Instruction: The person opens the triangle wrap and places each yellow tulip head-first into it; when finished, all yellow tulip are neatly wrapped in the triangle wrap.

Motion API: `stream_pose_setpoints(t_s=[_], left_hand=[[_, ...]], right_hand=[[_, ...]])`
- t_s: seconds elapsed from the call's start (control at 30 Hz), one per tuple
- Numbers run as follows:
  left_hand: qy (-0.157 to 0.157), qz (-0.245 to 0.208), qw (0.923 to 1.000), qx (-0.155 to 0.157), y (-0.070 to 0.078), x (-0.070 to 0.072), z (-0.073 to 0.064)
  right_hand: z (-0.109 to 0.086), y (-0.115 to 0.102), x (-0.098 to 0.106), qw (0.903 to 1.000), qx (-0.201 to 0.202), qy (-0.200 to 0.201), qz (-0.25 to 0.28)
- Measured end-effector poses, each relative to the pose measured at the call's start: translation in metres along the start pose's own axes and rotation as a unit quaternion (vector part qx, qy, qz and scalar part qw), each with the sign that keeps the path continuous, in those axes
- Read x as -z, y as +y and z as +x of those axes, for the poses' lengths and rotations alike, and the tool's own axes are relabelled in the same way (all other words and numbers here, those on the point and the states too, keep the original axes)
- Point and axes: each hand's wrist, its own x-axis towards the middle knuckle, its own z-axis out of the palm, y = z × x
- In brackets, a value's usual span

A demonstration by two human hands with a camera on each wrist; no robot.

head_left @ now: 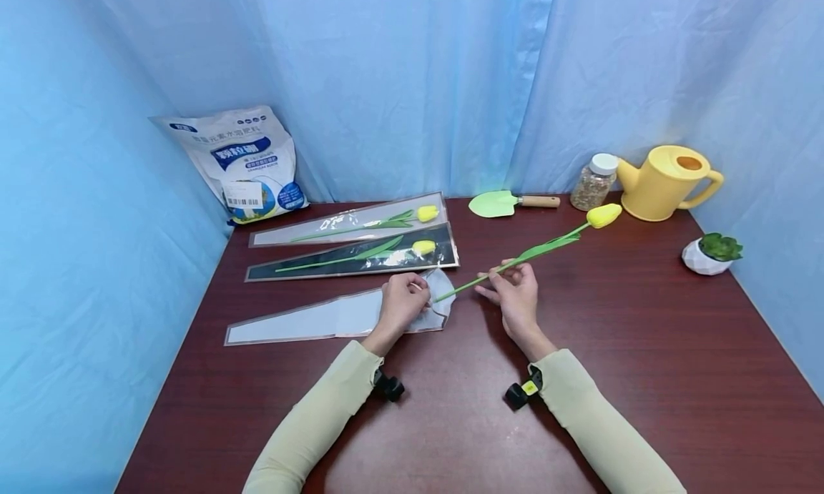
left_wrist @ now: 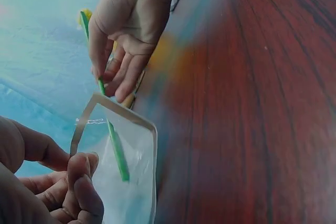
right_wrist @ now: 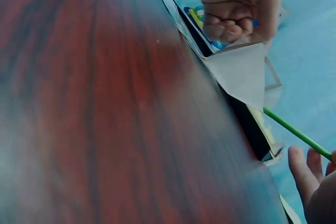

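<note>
My right hand pinches the green stem of a yellow artificial tulip, whose bloom points up to the right. The stem's lower end reaches the mouth of a white flower sleeve with a brownish border. My left hand pinches the sleeve's edge near that mouth, lifting it off the table. In the left wrist view the stem tip shows against the sleeve's inner face, below the rim. Beyond lie a black sleeve and a pale sleeve, each with a yellow tulip.
A fertilizer bag leans at the back left. Along the back are a green trowel, a capped jar and a yellow watering can. A small potted succulent stands at the right edge. Blue curtains surround the table.
</note>
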Motion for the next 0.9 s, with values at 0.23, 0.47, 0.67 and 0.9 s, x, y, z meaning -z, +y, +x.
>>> stream_pose_setpoints(t_s=[0.23,0.47,0.67,0.9], left_hand=[[0.004,-0.01,0.9999,-0.013,0.002,-0.006,-0.001],[0.025,-0.013,0.9993,-0.026,0.003,-0.011,-0.001],[0.034,-0.022,0.9989,-0.025,0.004,-0.013,-0.002],[0.039,-0.034,0.9982,-0.03,0.005,-0.014,-0.002]], right_hand=[[-0.003,0.004,-0.003,0.9999,0.0,-0.003,-0.011],[-0.007,0.007,-0.007,0.9999,-0.003,-0.005,-0.014],[-0.009,0.001,-0.01,0.9994,-0.014,-0.011,-0.03],[-0.011,-0.002,-0.012,0.9986,-0.037,-0.018,-0.034]])
